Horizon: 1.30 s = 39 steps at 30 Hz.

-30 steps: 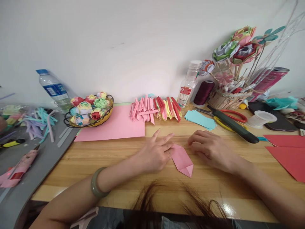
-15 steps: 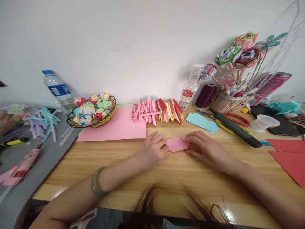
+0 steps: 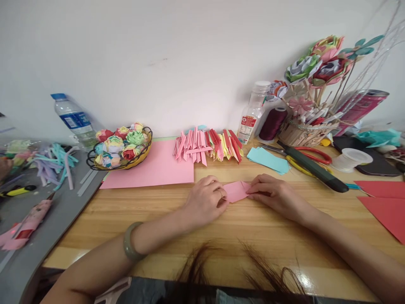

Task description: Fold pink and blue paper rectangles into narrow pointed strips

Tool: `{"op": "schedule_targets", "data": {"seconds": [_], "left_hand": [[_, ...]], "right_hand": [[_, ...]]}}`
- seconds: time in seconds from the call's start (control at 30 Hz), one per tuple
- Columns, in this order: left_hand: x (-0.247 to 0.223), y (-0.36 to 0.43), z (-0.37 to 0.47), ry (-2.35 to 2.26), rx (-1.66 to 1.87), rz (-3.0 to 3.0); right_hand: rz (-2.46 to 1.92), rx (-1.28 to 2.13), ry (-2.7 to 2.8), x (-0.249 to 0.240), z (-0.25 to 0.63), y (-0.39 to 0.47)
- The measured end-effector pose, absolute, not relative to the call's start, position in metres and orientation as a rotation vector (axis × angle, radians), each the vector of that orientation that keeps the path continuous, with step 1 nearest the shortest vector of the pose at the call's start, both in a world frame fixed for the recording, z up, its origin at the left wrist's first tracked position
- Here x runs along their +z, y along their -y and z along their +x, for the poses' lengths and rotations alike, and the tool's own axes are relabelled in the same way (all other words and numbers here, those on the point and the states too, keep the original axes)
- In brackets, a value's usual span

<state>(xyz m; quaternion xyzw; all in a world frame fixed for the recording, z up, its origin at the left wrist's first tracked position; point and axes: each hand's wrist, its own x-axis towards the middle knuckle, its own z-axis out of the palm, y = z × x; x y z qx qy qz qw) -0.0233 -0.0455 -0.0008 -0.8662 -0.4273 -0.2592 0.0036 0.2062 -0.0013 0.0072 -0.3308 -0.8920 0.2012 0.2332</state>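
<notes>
From where I stand, the small folded pink paper (image 3: 234, 192) lies in the gap between the person's 2 hands, over the near half of the wooden surface (image 3: 152, 215). Its long axis runs mostly left to right, the right end angled slightly to the far side, so each hand meets a short end rather than a long edge. Neither hand is nearer, as both are touching it. The right hand (image 3: 276, 195) comes in from the right with thumb and fingertips brought together on the right end, where a small folded flap shows; that grip is clamped on the paper. The left hand (image 3: 207, 200) has its bent fingers against the left end, and I cannot tell from here whether the thumb pinches underneath. Nor can I tell whether the paper rests flat or is raised a little. To the far left of it lies the large pink sheet (image 3: 161, 171), well apart from the fingers. On the far side sits a row of folded paper strips (image 3: 207, 146), and to the far right, near the right hand, a stack of light blue slips (image 3: 268, 160).
</notes>
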Motion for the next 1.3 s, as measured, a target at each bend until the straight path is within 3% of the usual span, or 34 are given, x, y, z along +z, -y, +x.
{"op": "schedule_targets", "data": {"seconds": [0.37, 0.77, 1.3], "left_hand": [[0.007, 0.048, -0.014, 1.789, -0.911, -2.719], [0.012, 0.047, -0.005, 1.912, -0.639, -2.639], [0.011, 0.041, -0.002, 1.905, -0.548, -2.619]], "right_hand": [[-1.090, 0.830, 2.411, 0.012, 0.204, -0.006], [-1.159, 0.322, 2.623, 0.005, 0.197, -0.003], [-1.327, 0.130, 2.630, 0.010, 0.186, 0.003]]}}
